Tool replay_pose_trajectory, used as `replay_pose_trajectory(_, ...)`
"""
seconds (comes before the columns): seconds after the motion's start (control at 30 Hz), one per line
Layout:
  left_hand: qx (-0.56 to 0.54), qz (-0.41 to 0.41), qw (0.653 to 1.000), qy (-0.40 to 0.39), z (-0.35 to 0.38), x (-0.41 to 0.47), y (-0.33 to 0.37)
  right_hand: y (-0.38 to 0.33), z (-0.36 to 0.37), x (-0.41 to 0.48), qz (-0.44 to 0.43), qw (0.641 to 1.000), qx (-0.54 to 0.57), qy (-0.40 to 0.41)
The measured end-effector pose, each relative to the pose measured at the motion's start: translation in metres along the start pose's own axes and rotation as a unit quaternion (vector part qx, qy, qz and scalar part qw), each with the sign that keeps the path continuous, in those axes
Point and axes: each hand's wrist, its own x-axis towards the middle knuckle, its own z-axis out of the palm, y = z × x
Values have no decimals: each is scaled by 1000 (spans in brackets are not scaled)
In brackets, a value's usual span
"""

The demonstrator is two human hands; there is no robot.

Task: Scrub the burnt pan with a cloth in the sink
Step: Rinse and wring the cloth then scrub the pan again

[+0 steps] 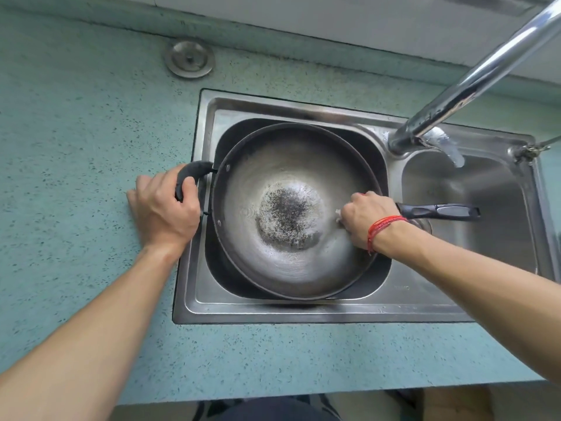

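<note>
A large dark pan (282,165) rests in the left basin of a steel sink (273,308). A black burnt patch (287,215) covers the pan's bottom. My left hand (165,208) is closed on the pan's small loop handle (191,173) at the left rim. My right hand (365,220), with a red string on the wrist, presses a pale cloth (338,214) against the pan's inner right wall, just right of the burnt patch. Most of the cloth is hidden under my fingers. The pan's long black handle (440,211) sticks out right over the smaller basin.
A chrome tap (473,83) slants from the sink's back edge toward the upper right. A round metal sink strainer (190,58) lies on the speckled teal counter (76,132) behind the sink. The smaller right basin (491,226) is bare steel.
</note>
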Motion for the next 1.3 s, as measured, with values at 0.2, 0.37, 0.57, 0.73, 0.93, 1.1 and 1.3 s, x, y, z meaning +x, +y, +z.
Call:
replay_pose_trajectory(0.2, 4, -1, 1000, -2, 0, 0, 0, -23, 1, -38, -101, 977, 159, -97)
replay_pose_trajectory(0.37, 0, 0, 1000, -2, 0, 1, 0, -59, 2, -36, -177, 929, 310, -94)
replay_pose_trajectory(0.57, 7, -5, 1000, -2, 1, 1, 0, -121, 4, -8, -190, 872, 443, 86)
replay_pose_trajectory(0.73, 7, -9, 1000, -3, 3, 1, -1, -139, -6, 38, -184, 858, 416, 238)
replay_pose_trajectory(0.93, 9, -12, 1000, 2, 3, 0, -1, -105, -10, 83, -136, 893, 302, 304)
replay_pose_trajectory(1.1, 7, -8, 1000, -1, 2, 1, -1, -63, -9, 92, -44, 942, 166, 287)
replay_pose_trajectory(1.3, 2, -8, 1000, -6, 2, 1, 0, -13, 11, 53, 1, 984, 103, 148)
